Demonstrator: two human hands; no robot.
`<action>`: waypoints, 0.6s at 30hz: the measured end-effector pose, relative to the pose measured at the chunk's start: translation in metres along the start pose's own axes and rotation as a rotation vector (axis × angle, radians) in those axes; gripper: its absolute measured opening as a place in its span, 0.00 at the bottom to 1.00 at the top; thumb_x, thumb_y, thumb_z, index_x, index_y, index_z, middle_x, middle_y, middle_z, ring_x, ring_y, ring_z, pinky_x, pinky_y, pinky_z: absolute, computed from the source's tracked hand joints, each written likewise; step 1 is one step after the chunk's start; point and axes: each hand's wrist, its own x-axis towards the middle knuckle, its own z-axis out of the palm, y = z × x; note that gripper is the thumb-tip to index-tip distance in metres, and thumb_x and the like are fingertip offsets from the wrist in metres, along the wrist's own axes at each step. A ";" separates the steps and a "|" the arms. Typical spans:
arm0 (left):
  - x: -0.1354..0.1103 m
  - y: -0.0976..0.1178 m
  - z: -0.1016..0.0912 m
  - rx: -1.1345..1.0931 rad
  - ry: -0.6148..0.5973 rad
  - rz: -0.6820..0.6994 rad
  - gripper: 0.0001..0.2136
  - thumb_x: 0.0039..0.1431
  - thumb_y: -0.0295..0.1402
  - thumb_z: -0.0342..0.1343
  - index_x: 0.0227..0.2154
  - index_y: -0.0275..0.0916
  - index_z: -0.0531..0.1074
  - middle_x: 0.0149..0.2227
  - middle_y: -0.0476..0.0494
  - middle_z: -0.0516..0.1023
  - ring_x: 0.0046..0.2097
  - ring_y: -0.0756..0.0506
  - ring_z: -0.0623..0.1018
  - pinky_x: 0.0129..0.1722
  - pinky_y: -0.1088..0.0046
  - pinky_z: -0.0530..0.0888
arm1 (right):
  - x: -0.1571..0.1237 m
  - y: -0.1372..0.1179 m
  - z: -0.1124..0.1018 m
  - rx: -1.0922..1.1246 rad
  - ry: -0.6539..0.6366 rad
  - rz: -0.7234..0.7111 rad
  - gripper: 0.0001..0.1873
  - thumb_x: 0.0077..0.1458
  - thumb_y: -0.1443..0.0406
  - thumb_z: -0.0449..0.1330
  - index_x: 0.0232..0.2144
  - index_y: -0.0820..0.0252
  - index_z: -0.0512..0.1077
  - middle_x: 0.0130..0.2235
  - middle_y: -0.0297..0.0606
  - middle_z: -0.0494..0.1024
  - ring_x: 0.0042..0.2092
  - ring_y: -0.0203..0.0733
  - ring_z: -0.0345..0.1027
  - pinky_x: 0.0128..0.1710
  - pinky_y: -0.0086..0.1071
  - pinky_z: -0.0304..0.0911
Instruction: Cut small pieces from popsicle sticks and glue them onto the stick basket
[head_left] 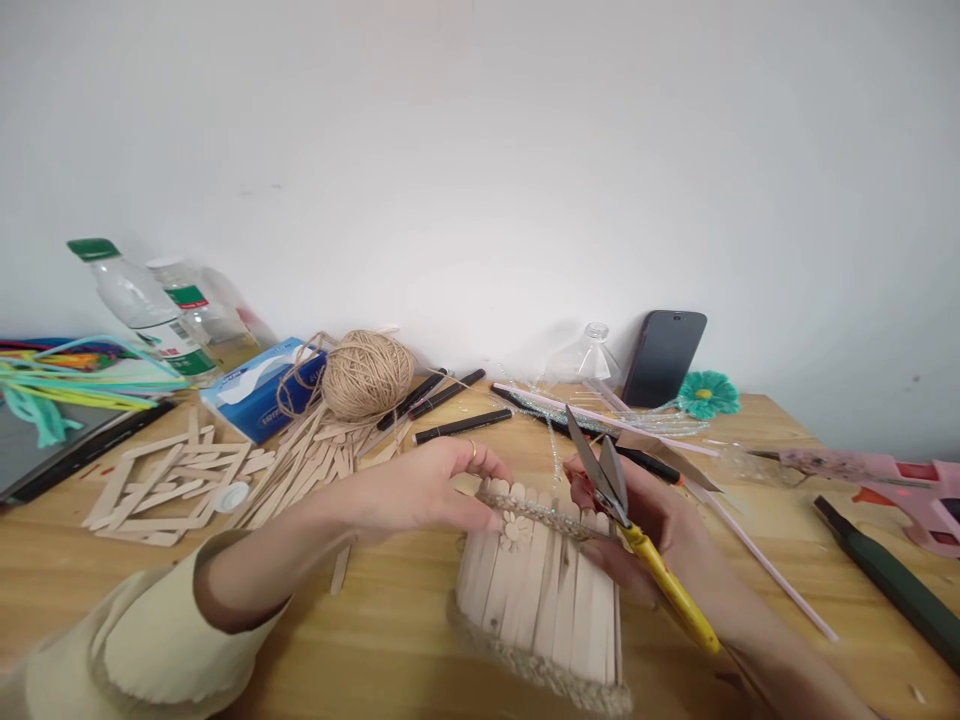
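Observation:
A craft-stick holder (551, 590) stands on the table, its upright wooden sticks bound by braided twine near the top and at the base. A small wooden flower (516, 532) sits on its front. My left hand (442, 490) pinches the upper left rim, thumb in front and fingers behind. At the upper right side is my right hand (664, 520), holding yellow-handled scissors (637, 540) with the blades pointing up and slightly parted. The right thumb also touches the upper twine band, where a thin sparkly strand (551, 512) runs along the braid.
Behind lie a twine ball (367, 375), loose craft sticks (176, 480), a blue tissue pack (262, 390) and black markers (461, 427). A phone (664, 358) leans on the wall beside a teal flower (709, 397). A pink glue gun (892, 485) is at right; bottles (150, 310) stand left.

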 end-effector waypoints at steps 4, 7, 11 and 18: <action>-0.002 0.001 -0.001 -0.015 -0.040 0.005 0.16 0.41 0.27 0.61 0.35 0.37 0.66 0.34 0.50 0.69 0.35 0.48 0.69 0.37 0.69 0.64 | 0.000 -0.001 0.000 0.013 0.020 0.041 0.20 0.44 0.67 0.63 0.43 0.52 0.67 0.30 0.30 0.65 0.29 0.35 0.60 0.28 0.25 0.60; -0.002 0.002 0.001 0.012 -0.010 0.018 0.15 0.40 0.27 0.61 0.34 0.38 0.66 0.33 0.51 0.68 0.34 0.49 0.67 0.36 0.71 0.63 | 0.001 -0.002 0.001 0.014 0.011 0.021 0.20 0.44 0.68 0.63 0.42 0.51 0.67 0.30 0.30 0.66 0.30 0.35 0.60 0.29 0.24 0.60; -0.002 0.004 0.005 0.071 0.035 0.009 0.13 0.41 0.28 0.60 0.32 0.38 0.66 0.32 0.51 0.67 0.35 0.48 0.66 0.36 0.71 0.63 | 0.001 -0.001 0.001 0.023 0.002 0.022 0.21 0.45 0.68 0.62 0.43 0.48 0.67 0.31 0.29 0.66 0.31 0.35 0.60 0.30 0.24 0.59; -0.004 0.003 0.008 0.120 0.054 0.009 0.11 0.42 0.29 0.58 0.31 0.39 0.65 0.31 0.52 0.67 0.34 0.48 0.66 0.35 0.72 0.63 | 0.001 0.000 0.001 0.045 -0.045 0.022 0.21 0.48 0.69 0.61 0.45 0.45 0.66 0.32 0.28 0.66 0.32 0.34 0.60 0.31 0.23 0.59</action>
